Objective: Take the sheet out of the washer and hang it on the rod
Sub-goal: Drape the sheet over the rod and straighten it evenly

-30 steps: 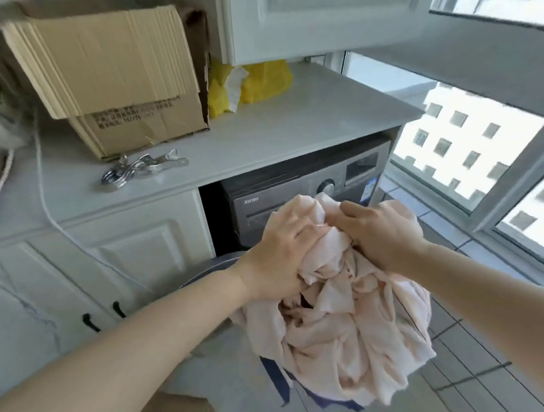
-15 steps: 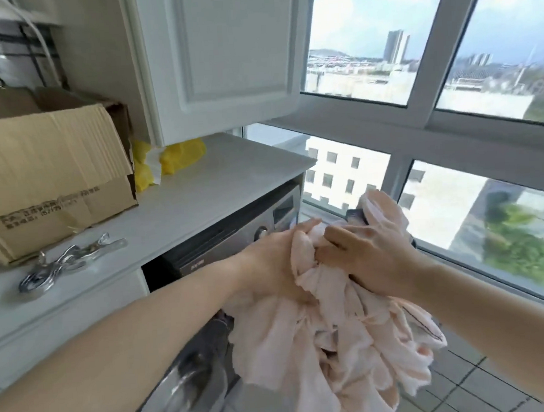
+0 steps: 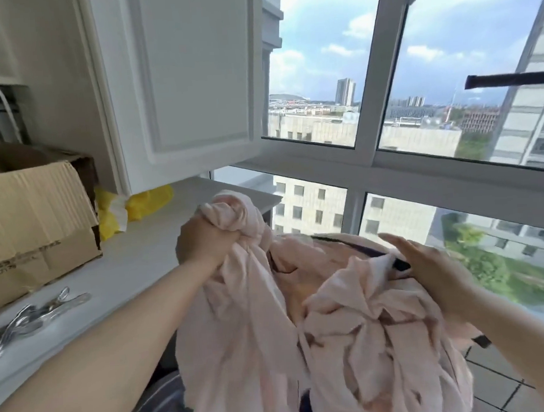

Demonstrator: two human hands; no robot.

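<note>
By a white counter (image 3: 134, 265) and window (image 3: 389, 160), left hand (image 3: 203, 242) grips sheet (image 3: 335, 329).

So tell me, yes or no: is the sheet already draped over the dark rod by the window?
No: the pink sheet is bunched between the left hand and right hand, well below the rod.

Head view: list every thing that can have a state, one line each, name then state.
sheet: out of the washer, bunched, held up, not yet on the rod
left hand: grips a wad of the sheet
right hand: fingers straight, against the sheet
rod: bare where visible
cabinet door: shut
cardboard box: open, flap folded down
</note>
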